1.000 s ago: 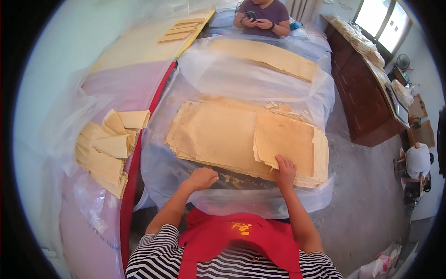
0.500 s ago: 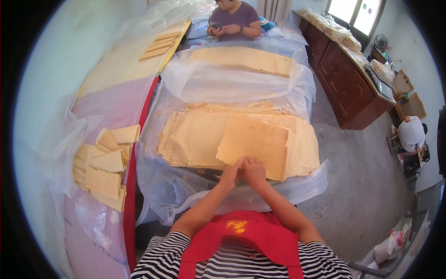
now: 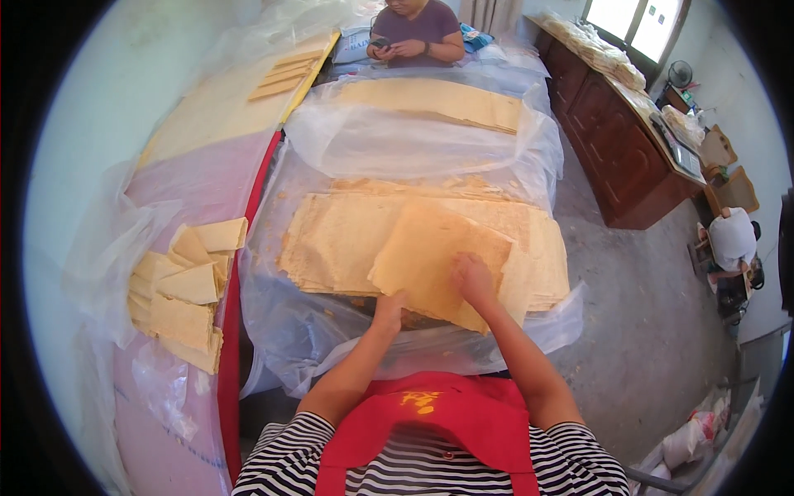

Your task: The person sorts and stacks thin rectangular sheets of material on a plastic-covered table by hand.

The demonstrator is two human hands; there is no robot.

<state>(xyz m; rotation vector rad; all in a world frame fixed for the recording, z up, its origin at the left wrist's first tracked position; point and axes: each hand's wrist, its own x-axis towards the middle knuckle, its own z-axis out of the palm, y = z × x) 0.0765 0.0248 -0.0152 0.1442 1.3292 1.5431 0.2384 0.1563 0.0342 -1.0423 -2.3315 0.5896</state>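
Note:
A thin tan sheet (image 3: 422, 240), which looks like dried bean curd skin, lies turned at an angle on top of a broad stack of similar sheets (image 3: 327, 240). Its near corner juts past the stack's front edge. My left hand (image 3: 392, 311) is closed on the sheet's near left edge, with the fingertips partly hidden. Over the sheet's right half, my right hand (image 3: 473, 278) is curled closed against the surface. Whatever its fingers pinch, if anything, cannot be made out.
Clear plastic film (image 3: 289, 331) lies under and around the stack. Folded pieces (image 3: 182, 322) are piled at left beside a red edge strip (image 3: 231, 347). Another covered stack (image 3: 438, 103) lies farther back, near a person (image 3: 418, 37) holding a phone. A wooden cabinet (image 3: 612, 149) stands at right.
My hands were together at the sheet's near edge and are now apart. The right moved up and right over the sheet; the left moved slightly left and down. The sheet has turned and shifted nearer.

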